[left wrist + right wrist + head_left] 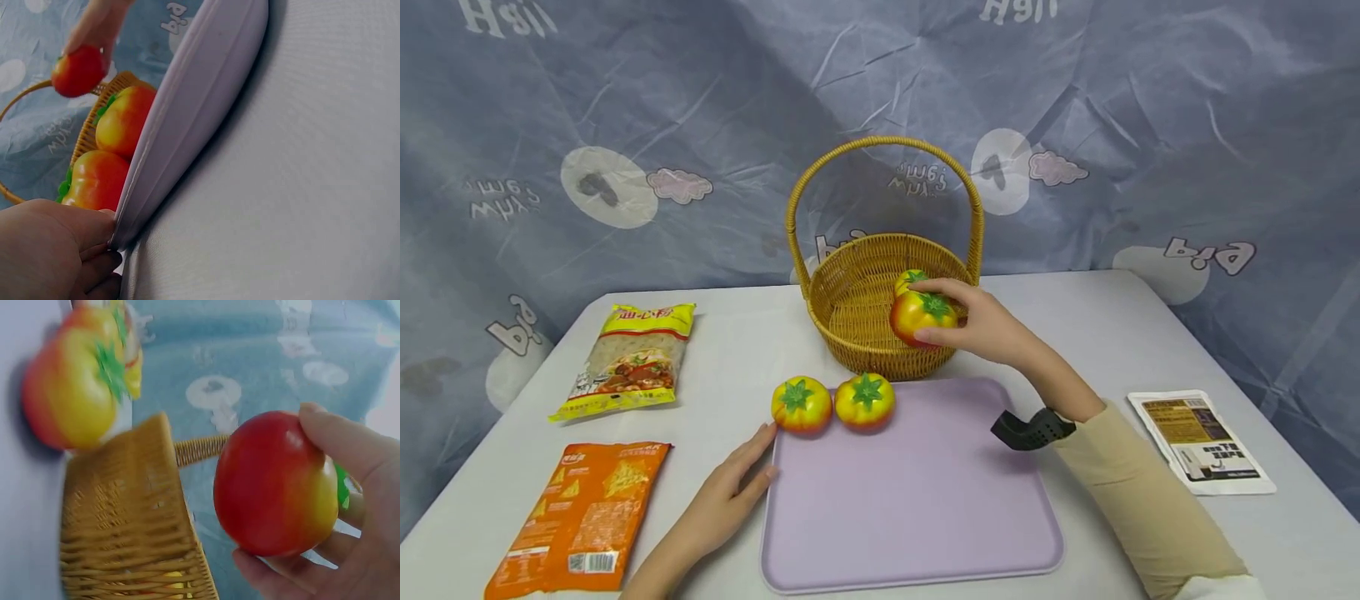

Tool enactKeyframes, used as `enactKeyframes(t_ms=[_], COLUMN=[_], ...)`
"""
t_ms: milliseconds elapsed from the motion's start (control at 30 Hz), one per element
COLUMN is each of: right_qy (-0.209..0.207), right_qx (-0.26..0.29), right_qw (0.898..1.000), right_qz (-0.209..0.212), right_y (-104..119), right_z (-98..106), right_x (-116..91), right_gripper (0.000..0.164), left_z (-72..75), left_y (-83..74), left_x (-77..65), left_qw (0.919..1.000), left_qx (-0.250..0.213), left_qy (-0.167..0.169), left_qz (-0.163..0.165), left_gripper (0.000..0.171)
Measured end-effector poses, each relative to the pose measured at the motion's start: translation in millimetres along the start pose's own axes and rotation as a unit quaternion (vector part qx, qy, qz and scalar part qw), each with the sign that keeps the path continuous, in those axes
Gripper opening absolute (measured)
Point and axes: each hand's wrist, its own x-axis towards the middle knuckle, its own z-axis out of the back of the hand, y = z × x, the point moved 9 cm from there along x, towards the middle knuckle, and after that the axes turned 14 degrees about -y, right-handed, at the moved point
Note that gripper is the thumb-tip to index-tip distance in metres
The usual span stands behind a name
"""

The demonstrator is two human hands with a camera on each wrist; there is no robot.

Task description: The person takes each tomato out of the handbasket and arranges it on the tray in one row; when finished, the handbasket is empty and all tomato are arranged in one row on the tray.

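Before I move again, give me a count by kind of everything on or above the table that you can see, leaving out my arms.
Tomato-like fruits: 4 (2 at the tray's far-left corner, 1 in the right hand, 1 visible in the basket)
Packets: 3
Wicker basket: 1
Tray: 1
Total: 9

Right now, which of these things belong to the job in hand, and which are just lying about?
Seemingly in the job:
Right hand, holding a red-yellow fruit
Wicker basket, with another fruit inside
Lilac tray, two fruits at its far edge
Left hand, touching the tray's edge

Seemingly just lying about:
Orange snack bag
Yellow-ended food bag
White packet at right
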Motion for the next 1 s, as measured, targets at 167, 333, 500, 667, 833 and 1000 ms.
enactKeyframes(t_ms=[167,333,500,667,833,1000], right_qy=[0.031,0.113,0.156,0.156,0.148,0.137], right_qx=[0.021,-0.021,-0.053,-0.08,-0.086,-0.092], right_qw=[0.999,0.993,0.985,0.983,0.984,0.985], right_qz=[0.004,0.017,0.046,0.051,0.057,0.049], right_y=[6,-2,-18,-30,-32,-31], right_z=[-2,-17,-36,-47,-51,-54], right_x=[-32,-48,-53,-53,-53,-54], right_gripper=[0.056,0.054,0.054,0.055,0.058,0.065], left_z=[0.1,0.7,0.1,0.4,0.9,1.7], left_y=[-0.7,-1.9,-1.6,-1.2,-2.9,-3.7], left_x=[2.0,2.4,1.3,0.3,0.9,0.8], left_qw=[1.0,1.0,1.0,1.0,1.0,1.0], left_qx=[0.005,0.003,-0.003,-0.001,0.004,0.007], left_qy=[0.007,0.007,0.005,0.005,0.004,0.002], left_qz=[0.002,0.002,0.002,0.003,-0.002,-0.004], left_gripper=[0.052,0.052,0.051,0.051,0.051,0.051])
